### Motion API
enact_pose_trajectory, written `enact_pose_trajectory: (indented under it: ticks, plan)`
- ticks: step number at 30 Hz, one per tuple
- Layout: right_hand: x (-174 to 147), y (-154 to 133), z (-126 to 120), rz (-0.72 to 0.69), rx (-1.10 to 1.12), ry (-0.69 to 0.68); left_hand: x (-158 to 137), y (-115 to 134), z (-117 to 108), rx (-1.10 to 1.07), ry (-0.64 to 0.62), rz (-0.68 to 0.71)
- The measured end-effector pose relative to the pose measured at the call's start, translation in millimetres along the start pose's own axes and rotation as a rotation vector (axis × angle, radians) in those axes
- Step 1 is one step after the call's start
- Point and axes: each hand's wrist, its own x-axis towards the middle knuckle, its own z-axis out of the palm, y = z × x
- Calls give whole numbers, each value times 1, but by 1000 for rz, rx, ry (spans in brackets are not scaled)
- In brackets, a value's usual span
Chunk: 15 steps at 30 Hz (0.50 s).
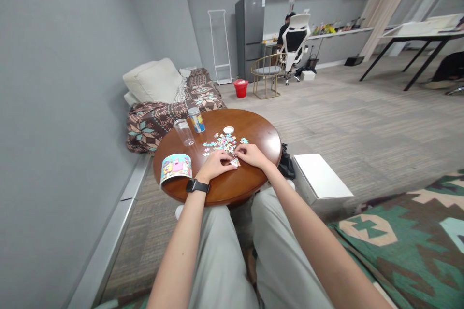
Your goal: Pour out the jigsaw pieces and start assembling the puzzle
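My left hand (213, 166), with a dark watch on its wrist, rests low over the round table. Its thumb and fingers close about a small cluster of jigsaw puzzle pieces (235, 162). Just to the right, my right hand (251, 155) has its fingertips pinched together beside that cluster; whatever is between them is too small to make out. Beyond both hands lies a loose spread of colourful puzzle pieces (225, 142). A curved picture sheet (177, 166) with cartoon figures stands left of my left hand.
On the wooden table (253, 123) are a clear plastic cylinder (184, 132), a printed can (196, 119) and a round lid (228, 130). A white box (321, 176) stands right of the table. Farther back, a person (282, 34) sits by an office chair (295, 41).
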Motion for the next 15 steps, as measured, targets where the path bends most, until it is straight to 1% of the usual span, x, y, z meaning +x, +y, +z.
enact_pose_trajectory:
  ticks: [4, 10, 15]
  plan:
    - [0, -1, -1, 0, -29, -4, 1, -2, 2, -20, 5, -21]
    - [1, 0, 0, 35, -19, -14, 1, -5, 2, -57, 8, -53]
    - [2, 1, 1, 7, -50, -19, 1, -6, 3, -57, 5, -55]
